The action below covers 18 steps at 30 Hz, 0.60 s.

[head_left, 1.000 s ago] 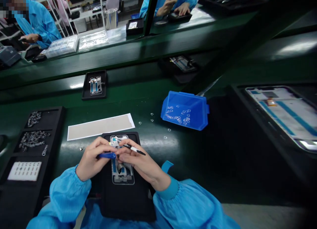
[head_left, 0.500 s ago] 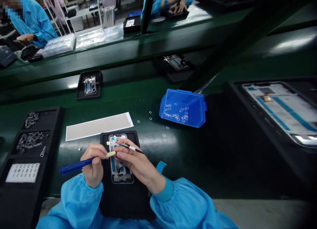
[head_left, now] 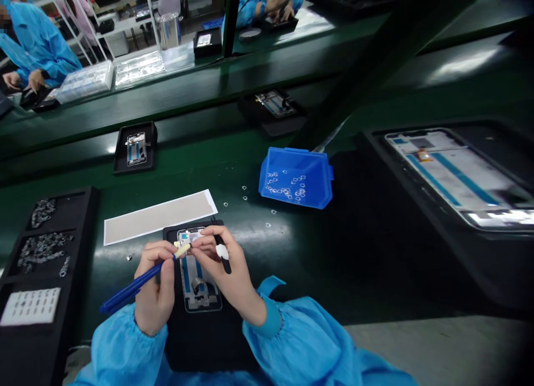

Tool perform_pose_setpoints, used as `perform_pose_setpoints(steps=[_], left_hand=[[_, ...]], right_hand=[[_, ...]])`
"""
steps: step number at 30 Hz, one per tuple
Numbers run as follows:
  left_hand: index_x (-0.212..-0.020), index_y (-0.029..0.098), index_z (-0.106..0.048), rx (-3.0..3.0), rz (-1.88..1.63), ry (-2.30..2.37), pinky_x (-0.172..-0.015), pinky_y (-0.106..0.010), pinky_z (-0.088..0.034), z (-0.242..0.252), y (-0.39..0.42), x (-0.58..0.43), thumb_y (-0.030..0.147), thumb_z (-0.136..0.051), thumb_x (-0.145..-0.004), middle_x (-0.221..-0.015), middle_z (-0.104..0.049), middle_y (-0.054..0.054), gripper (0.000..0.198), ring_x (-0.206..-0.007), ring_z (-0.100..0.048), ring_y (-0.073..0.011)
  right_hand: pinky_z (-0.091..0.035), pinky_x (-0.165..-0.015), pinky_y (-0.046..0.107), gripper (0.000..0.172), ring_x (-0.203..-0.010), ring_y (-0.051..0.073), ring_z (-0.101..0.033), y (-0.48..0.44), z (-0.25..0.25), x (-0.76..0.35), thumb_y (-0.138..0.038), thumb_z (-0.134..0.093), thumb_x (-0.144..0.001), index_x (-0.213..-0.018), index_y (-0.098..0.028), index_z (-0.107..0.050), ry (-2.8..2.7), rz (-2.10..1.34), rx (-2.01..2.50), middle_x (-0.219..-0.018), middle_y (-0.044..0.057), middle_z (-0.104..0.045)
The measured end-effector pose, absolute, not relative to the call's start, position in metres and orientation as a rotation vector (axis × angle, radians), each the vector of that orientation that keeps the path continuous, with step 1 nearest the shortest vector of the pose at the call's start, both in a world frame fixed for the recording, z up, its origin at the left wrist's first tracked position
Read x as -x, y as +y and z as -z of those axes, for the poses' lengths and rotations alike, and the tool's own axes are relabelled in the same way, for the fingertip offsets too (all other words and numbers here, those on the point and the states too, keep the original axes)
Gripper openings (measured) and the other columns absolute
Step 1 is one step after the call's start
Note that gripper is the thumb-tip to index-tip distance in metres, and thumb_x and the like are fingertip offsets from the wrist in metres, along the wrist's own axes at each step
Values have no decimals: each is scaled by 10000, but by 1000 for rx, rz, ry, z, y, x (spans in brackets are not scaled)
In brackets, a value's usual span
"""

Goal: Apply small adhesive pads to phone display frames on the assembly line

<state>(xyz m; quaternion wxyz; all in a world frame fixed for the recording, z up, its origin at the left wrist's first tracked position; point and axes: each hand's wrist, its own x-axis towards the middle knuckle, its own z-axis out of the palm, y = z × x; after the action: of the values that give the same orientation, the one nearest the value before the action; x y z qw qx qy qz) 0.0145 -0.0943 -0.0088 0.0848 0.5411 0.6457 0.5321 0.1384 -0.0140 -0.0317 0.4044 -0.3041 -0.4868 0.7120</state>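
Observation:
A phone frame (head_left: pixel 199 280) lies on a black mat (head_left: pixel 208 330) in front of me. My left hand (head_left: pixel 155 288) is closed on a blue stick tool (head_left: pixel 129 288) whose pale tip rests at the frame's upper left corner. My right hand (head_left: pixel 227 275) is closed on black tweezers (head_left: pixel 222 251) and pinches at the top edge of the frame, right beside the stick's tip. Both sleeves are light blue.
A black parts tray (head_left: pixel 79 252) with small metal pieces stands at the left. A white-edged strip (head_left: pixel 161 216) lies behind the mat. A blue bin (head_left: pixel 296 177) of tiny parts sits at centre right, with loose bits nearby. More phone frames (head_left: pixel 136 148) lie farther back; other people work beyond.
My left hand turned the blue stick so its handle points left and its pale tip meets the frame's top corner. My right hand shifted the tweezers more upright. The view drifted.

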Motion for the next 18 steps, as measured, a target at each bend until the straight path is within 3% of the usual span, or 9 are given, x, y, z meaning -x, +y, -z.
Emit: perform_pose_setpoints(steps=[9, 14, 18], left_hand=[[-859, 199, -541, -1335, -1678, 1967, -757, -340, -572, 14, -89, -18, 286, -511, -957, -899, -638, -36, 135, -834, -676, -180], [-860, 181, -535, -914, -1682, 1811, -669, -295, -607, 13, -83, -19, 430, -555, -932, -918, -622, -24, 261, -667, -674, -126], [-878, 178, -537, -666, -1667, 1638, -698, -271, -615, 12, -77, -17, 494, -603, -893, -895, -630, -5, 323, -668, -688, -113]], right_hand=[[-590, -739, 312, 258, -771, 171, -703, -9, 34, -135, -238, -655, -825, -1038, -243, -509, -1324, -1603, 830, -857, 10, -704], [-547, -681, 281, 231, -689, 140, -637, -9, 32, -137, -210, -626, -815, -1009, -232, -502, -1393, -1572, 804, -818, -3, -673], [-524, -645, 276, 213, -660, 135, -616, 5, 28, -148, -214, -610, -832, -1012, -232, -496, -1451, -1469, 826, -815, -2, -659]])
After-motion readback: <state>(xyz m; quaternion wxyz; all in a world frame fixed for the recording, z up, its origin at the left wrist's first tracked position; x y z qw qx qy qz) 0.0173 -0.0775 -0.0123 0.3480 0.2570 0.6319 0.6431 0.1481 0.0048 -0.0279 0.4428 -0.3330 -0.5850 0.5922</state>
